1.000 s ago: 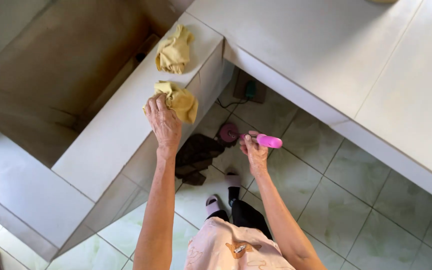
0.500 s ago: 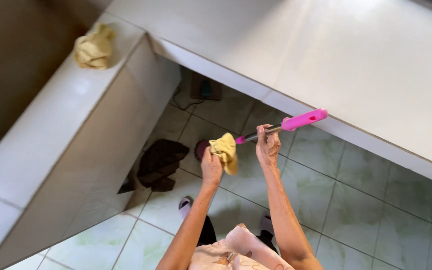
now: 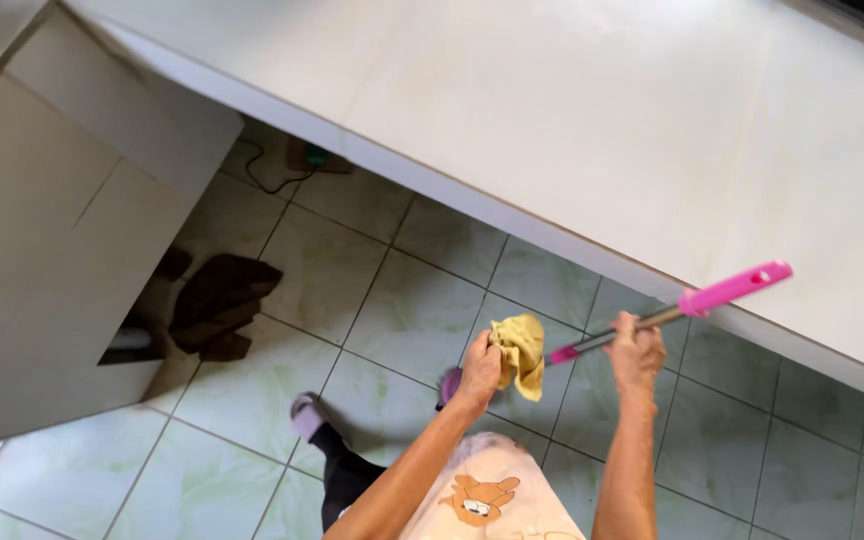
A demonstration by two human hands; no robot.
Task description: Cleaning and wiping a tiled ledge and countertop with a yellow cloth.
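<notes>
My left hand grips a crumpled yellow cloth held over the floor in front of me. My right hand is closed around the metal shaft of a long-handled tool with a pink grip, which slants up to the right toward the white counter. The cloth hangs against the lower part of the shaft. The tool's pink lower end shows just behind my left wrist.
A white tiled counter runs across the top, and a second tiled block stands at the left. A dark brown rag lies on the pale green floor tiles beside that block. A cable lies under the counter.
My left hand picked the yellow cloth off the left block and brought it to the tool's shaft. The right hand swung the pink handle up to the right. My view turned right.
</notes>
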